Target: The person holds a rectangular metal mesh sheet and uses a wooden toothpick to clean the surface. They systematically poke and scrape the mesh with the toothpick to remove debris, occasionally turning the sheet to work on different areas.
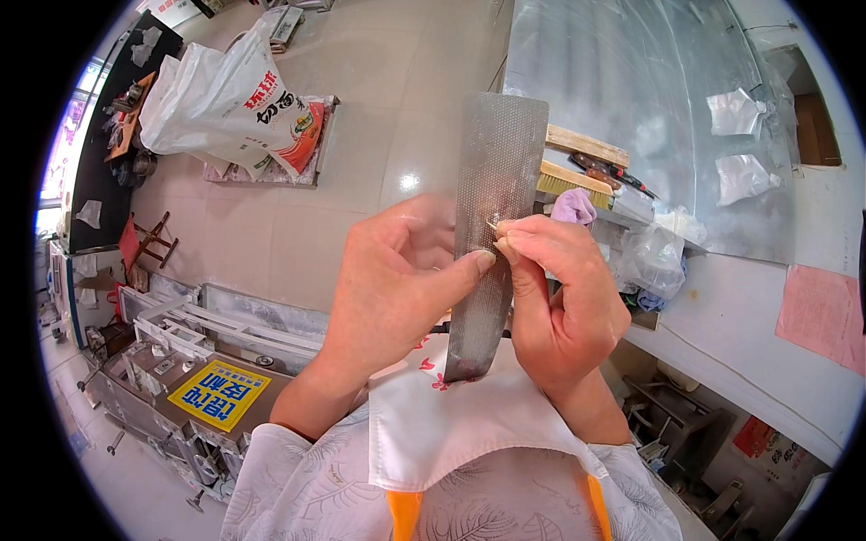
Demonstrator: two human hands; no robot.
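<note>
My left hand (pixel 388 270) grips a long perforated metal strip (pixel 498 153) by its left edge, thumb on the near face and fingers behind it. The strip is grey, dotted with many small holes, and stands nearly upright before me, its lower end by my white apron (pixel 451 433). At the strip's middle, the thumb and forefinger of my right hand (pixel 564 293) pinch a tiny thin pale sliver, like a toothpick tip (pixel 492 225), its point against the perforated face. Most of the sliver is hidden by the fingertips.
To the right, a metal-topped table (pixel 622 72) carries a wooden-backed brush (pixel 577 180), a purple cloth (pixel 574 207) and plastic bags (pixel 654 261). At the left stands a metal machine (pixel 271 379) with a yellow sign (pixel 219 395). Farther off, a large white sack (pixel 225 108) sits on a low platform.
</note>
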